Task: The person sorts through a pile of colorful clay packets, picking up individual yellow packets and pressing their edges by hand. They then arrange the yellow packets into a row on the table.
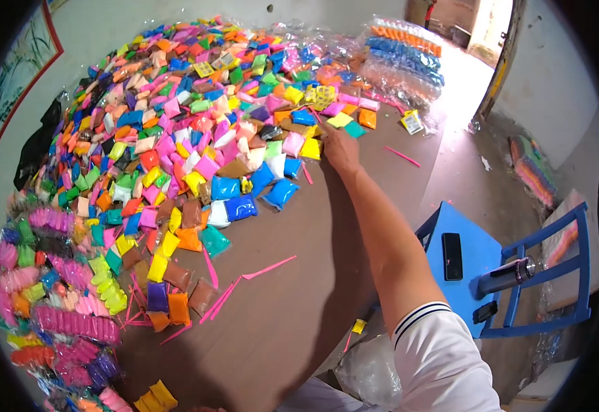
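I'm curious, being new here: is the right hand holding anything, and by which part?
It cannot be told: the right hand is beside a yellow packet and a pink stick, but its grip is unclear.

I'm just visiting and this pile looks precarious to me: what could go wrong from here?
The heap of packets is loosely piled, so packets might slide as the right hand works at its edge.

The loose pink stick lying on the bare tabletop could get swept aside or lost among the packets.

The phone lies on the blue chair beside the table, where a careless elbow might knock it off.
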Available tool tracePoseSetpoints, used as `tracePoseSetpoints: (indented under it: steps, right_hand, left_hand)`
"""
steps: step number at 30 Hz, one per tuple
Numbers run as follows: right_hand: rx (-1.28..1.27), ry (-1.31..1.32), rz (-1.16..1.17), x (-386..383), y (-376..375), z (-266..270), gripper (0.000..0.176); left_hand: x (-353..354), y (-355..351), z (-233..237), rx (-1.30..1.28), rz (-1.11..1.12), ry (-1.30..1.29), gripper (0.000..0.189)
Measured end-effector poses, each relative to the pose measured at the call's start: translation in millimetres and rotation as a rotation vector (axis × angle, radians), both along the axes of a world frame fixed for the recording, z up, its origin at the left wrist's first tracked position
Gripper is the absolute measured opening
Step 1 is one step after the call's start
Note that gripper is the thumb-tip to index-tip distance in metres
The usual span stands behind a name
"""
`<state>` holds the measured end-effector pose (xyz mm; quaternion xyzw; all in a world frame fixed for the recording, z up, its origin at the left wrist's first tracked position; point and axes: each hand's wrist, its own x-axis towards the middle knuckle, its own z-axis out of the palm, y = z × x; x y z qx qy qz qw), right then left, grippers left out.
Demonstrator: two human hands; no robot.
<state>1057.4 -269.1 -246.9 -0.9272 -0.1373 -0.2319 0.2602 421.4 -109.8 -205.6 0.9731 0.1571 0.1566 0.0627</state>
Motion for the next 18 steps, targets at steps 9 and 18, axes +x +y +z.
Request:
tracePoseSetpoints:
  steps: [9,18]
  right_hand:
    - [0.171,-0.097,0.009,11,-6,-14,0.016]
    - [0.01,0.092,0.034,6,-2,1,0.032]
  left_hand:
    - [0,-6,3,-0.095,0.032,0.01,0.03]
    - [0,-5,11,-0.027,0.012,-0.003,0.027]
